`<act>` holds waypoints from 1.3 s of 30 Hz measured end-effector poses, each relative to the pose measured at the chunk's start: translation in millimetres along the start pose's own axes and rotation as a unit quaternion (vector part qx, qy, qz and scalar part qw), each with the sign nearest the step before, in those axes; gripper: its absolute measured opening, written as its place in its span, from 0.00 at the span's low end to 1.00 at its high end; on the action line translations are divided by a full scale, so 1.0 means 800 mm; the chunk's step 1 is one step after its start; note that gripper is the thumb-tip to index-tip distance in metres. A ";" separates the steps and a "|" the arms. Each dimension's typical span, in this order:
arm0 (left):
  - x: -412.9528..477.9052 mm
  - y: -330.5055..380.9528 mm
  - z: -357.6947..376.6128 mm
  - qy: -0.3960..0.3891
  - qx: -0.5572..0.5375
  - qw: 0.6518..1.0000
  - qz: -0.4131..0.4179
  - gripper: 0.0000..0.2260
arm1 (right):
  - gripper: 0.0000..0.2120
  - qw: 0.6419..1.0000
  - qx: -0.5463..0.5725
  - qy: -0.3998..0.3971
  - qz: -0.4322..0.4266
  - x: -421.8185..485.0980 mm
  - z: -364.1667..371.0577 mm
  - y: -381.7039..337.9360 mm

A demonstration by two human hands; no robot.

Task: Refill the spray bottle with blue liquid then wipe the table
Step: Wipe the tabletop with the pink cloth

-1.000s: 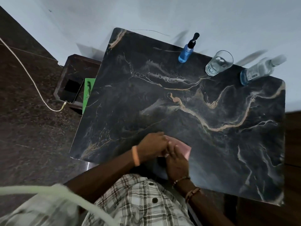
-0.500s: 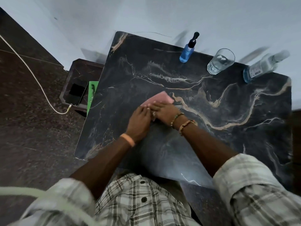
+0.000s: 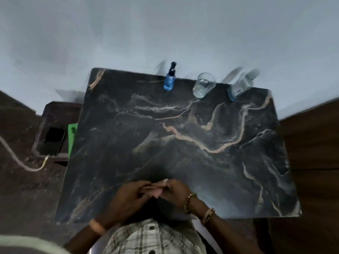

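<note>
We hold the pink cloth (image 3: pixel 156 192) bunched between our left hand (image 3: pixel 128 196) and right hand (image 3: pixel 177 191), both curled round it, at the near edge of the table (image 3: pixel 211 162). The dark top to wipe stretches straight ahead of us, toward the blue-filled spray bottle (image 3: pixel 169 83) standing at the far edge

A pale grey-blue wall (image 3: pixel 165 24) filled the upper view, plain and dimly lit, with faint blurred shadows on it. Below it lay the surface (image 3: pixel 211 153), a dark marble-look slab veined in tan and white. To its left stood a low dark-brown side table (image 3: pixel 56 110) bearing a black phone (image 3: pixel 54 137) and a green item (image 3: pixel 72 132). A white cable (image 3: pixel 16 158) trailed over the dark speckled floor (image 3: pixel 22 189). Brown wood-grained boards (image 3: pixel 311 143) showed at the right.
</note>
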State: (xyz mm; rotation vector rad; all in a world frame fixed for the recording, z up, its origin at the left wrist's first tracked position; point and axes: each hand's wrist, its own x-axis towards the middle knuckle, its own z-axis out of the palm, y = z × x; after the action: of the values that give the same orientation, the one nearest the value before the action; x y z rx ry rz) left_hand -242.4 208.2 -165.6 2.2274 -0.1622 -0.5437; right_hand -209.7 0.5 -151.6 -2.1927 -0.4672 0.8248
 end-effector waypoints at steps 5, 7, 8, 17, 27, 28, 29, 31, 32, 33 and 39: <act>0.038 0.021 -0.029 0.090 -0.235 0.964 -0.086 0.13 | 0.10 0.952 0.260 0.141 0.078 0.022 -0.064 -0.022; 0.059 0.043 -0.029 0.079 -0.289 0.950 -0.088 0.14 | 0.11 0.936 0.313 0.131 0.090 0.021 -0.080 -0.025; 0.068 0.055 -0.028 0.085 -0.307 0.944 -0.090 0.14 | 0.12 0.929 0.338 0.127 0.085 0.019 -0.088 -0.028; 0.133 0.150 -0.015 0.059 -0.447 0.881 -0.141 0.12 | 0.21 0.859 0.460 0.176 0.141 -0.044 -0.145 -0.006; 0.172 0.249 0.021 0.020 -0.474 0.873 -0.113 0.09 | 0.15 0.802 0.478 0.311 0.178 -0.128 -0.189 0.048; 0.175 0.258 0.025 0.015 -0.470 0.876 -0.108 0.09 | 0.16 0.791 0.483 0.330 0.180 -0.135 -0.195 0.054; 0.179 0.266 0.030 0.012 -0.464 0.879 -0.104 0.09 | 0.16 0.779 0.489 0.348 0.180 -0.142 -0.201 0.059; 0.188 0.281 0.038 0.007 -0.450 0.888 -0.095 0.09 | 0.16 0.755 0.507 0.376 0.175 -0.155 -0.214 0.073; 0.192 0.288 0.043 0.002 -0.445 0.891 -0.089 0.09 | 0.16 0.745 0.517 0.386 0.171 -0.162 -0.219 0.081; 0.198 0.297 0.049 -0.003 -0.439 0.895 -0.082 0.09 | 0.15 0.737 0.524 0.392 0.167 -0.170 -0.226 0.090; 0.234 0.353 0.092 -0.009 -0.398 0.916 -0.047 0.09 | 0.13 0.719 0.545 0.402 0.157 -0.214 -0.268 0.155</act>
State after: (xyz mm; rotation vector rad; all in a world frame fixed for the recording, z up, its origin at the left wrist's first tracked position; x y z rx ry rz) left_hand -88.3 -83.3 -57.1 1.4356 0.1423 -0.5549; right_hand -179.0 -284.9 -60.9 -1.2464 0.7119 0.0974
